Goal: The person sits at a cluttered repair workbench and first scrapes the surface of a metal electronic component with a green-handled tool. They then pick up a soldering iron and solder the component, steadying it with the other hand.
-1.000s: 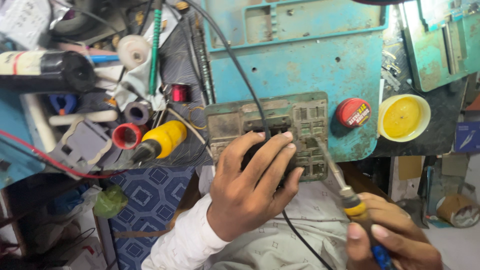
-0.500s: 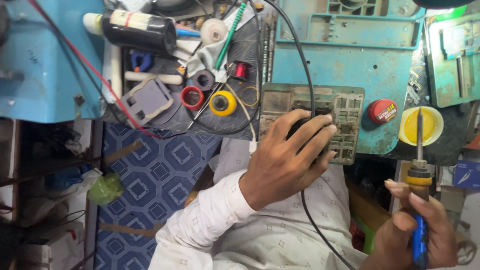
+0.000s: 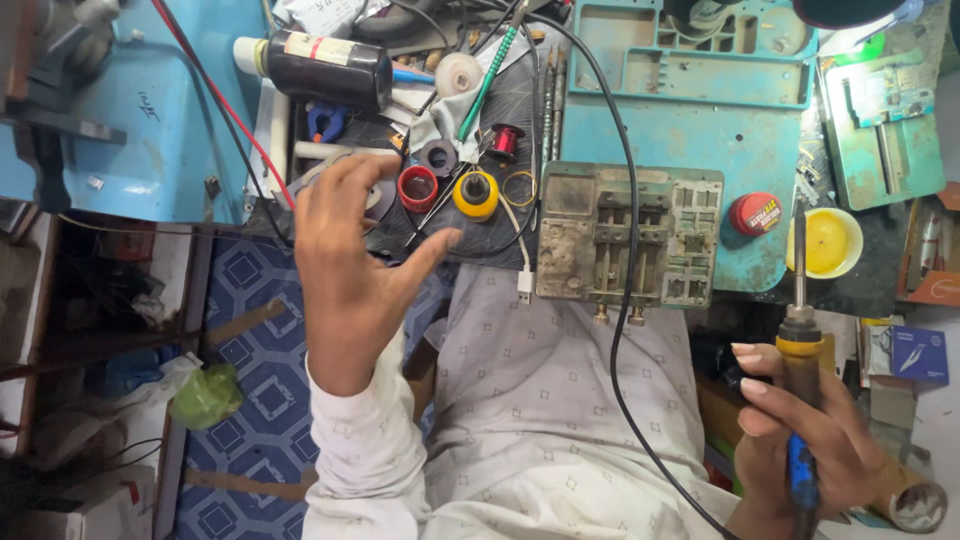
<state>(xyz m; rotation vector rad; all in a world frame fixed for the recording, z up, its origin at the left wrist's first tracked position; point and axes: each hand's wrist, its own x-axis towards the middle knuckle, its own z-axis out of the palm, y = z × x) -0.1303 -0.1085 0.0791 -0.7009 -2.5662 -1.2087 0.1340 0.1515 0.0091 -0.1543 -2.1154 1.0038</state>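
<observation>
We note our right hand point(image 3: 805, 430) wrapped around the soldering iron point(image 3: 800, 400), fingers curled tight on its yellow collar and blue handle; the thin dark metal shaft stands upright, its tip just beside the round yellow tin point(image 3: 826, 243). A black cable point(image 3: 620, 330) runs across our pale, square-patterned shirt.

Our left hand point(image 3: 345, 265) hovers empty, fingers spread wide and thumb splayed, above the near edge of the bench. Just beyond its fingertips sit a red plastic ring point(image 3: 417, 188) and a yellow spool point(image 3: 476, 194) with a dark core.

Between the two hands lies the rectangular metal holder point(image 3: 628, 235), grey and grimy, with slotted clamps and two screw posts at its near edge. It rests on the worn turquoise mat point(image 3: 680, 130). A small red round tin point(image 3: 754, 214) sits to its right. A dark glossy bottle point(image 3: 325, 68) with a white cap lies on its side further back.
</observation>
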